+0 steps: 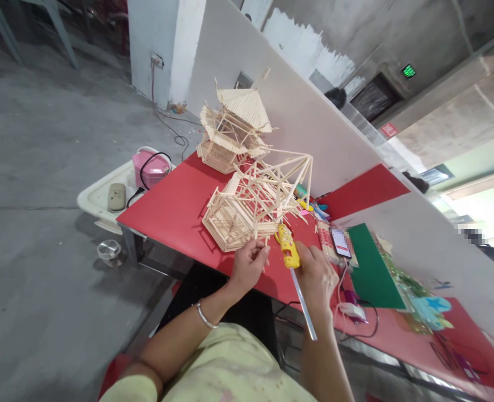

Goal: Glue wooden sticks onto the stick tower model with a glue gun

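My right hand point(316, 273) is wrapped round a yellow hot glue gun point(288, 247), and a long clear glue stick point(303, 304) sticks out of its back end. The gun's nozzle points at the edge of a wooden stick model point(230, 220), a many-sided frame with railings. At that same edge, my left hand point(249, 262) pinches a thin wooden stick point(266, 252). Whether nozzle and wood touch, I cannot tell. An open stick frame point(291, 173) rises behind, and a pagoda-like stick model with a roof point(243, 106) stands farther back.
Under the models is a red table point(163, 201) with a white partition point(289, 134) behind it. To the right lie a phone point(341, 242), a green board point(370, 273) and cables. A white tray point(90, 192) with a pink box point(151, 167) is at the left.
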{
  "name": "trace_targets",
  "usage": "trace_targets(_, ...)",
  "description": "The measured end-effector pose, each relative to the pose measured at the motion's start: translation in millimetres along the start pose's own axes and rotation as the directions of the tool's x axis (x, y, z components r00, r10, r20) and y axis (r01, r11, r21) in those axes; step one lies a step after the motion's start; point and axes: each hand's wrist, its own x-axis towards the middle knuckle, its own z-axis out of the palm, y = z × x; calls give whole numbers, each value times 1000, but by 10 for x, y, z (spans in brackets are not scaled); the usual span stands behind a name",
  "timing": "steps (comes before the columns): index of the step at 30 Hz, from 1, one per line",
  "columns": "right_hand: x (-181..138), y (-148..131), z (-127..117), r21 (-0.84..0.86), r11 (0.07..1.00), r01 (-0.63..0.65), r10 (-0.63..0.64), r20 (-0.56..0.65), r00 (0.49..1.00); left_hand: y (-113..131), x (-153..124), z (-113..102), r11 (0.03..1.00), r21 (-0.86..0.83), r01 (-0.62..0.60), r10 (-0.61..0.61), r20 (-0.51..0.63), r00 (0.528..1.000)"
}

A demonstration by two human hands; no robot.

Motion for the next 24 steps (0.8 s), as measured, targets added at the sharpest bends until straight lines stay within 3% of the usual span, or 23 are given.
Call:
trace_targets(8, 127, 92, -173, -106, 980, 169, -172, -19, 985, 23, 5, -48, 999, 41, -14, 14, 2, 1000)
trace_targets(16, 220, 181, -217, -148, 980, 136, -135, 13, 991, 37, 13, -111, 999, 39, -13, 13, -9, 1000)
trace_targets(24, 262, 38, -322, -64, 991, 115, -112, 50, 992, 6, -8, -102, 998, 68, 3, -3, 2, 1000)
